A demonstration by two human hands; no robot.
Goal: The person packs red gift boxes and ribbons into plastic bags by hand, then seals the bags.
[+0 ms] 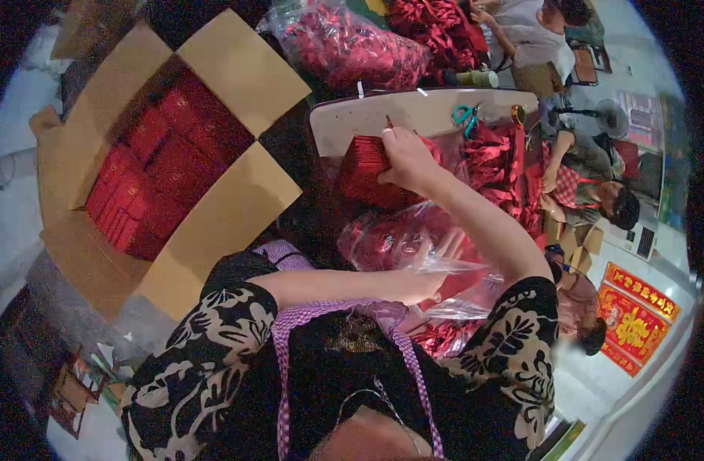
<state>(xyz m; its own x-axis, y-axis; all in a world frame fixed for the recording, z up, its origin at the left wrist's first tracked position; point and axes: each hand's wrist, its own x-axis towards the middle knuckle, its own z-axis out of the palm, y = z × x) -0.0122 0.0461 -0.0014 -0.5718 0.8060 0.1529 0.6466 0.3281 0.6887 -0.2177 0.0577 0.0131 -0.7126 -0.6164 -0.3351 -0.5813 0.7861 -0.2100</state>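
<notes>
Stack (362,165), red, layers crosswise, long axis unclear; right fingers (393,144) parted against it; left fingers (433,290) unreadable.

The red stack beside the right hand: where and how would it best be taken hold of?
Probably by its near-right edge, coming from the right, where the right hand rests against it. The red stack shows many thin layered edges, so pressing the layers together should help keep them from sliding apart.

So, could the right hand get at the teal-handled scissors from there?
Probably yes: the scissors lie near the right hand, handles uncovered, though that hand is on the red stack.
</notes>
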